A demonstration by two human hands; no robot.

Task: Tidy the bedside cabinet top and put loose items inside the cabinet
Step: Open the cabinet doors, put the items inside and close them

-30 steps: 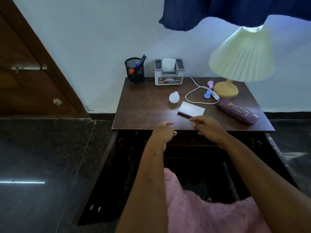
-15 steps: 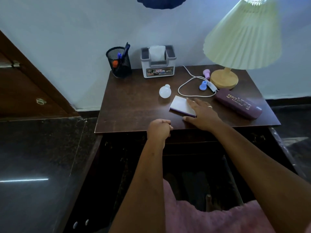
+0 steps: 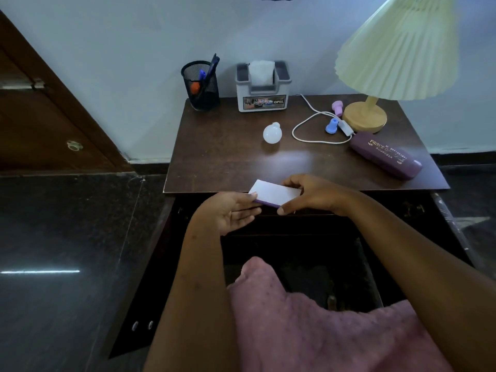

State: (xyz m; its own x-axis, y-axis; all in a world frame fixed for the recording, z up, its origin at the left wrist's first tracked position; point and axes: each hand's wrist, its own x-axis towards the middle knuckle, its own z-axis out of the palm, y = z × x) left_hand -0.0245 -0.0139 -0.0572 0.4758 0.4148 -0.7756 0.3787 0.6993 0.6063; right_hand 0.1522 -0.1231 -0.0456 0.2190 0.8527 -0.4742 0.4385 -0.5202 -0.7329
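A small white pad with a purple edge (image 3: 275, 194) hangs over the front edge of the dark wooden cabinet top (image 3: 222, 157). My right hand (image 3: 312, 196) grips its right end. My left hand (image 3: 230, 212), palm up, holds its left end with thumb on top. On the top remain a white bulb (image 3: 272, 132), a purple spectacle case (image 3: 385, 154), a white cord with switch (image 3: 319, 130), a blue cap (image 3: 331, 126) and a pink cap (image 3: 338, 107). The cabinet is open below the top, dark inside (image 3: 292, 253).
A mesh pen holder (image 3: 200, 85) and a grey tissue box (image 3: 263, 87) stand at the back edge. A lamp with pleated shade (image 3: 397, 47) stands at the back right. The open cabinet door (image 3: 139, 277) swings out left. A wooden door (image 3: 40, 116) is left.
My right hand has slid the pad from the middle of the top to the front edge. My left hand has opened from a fist and taken the pad's left end.
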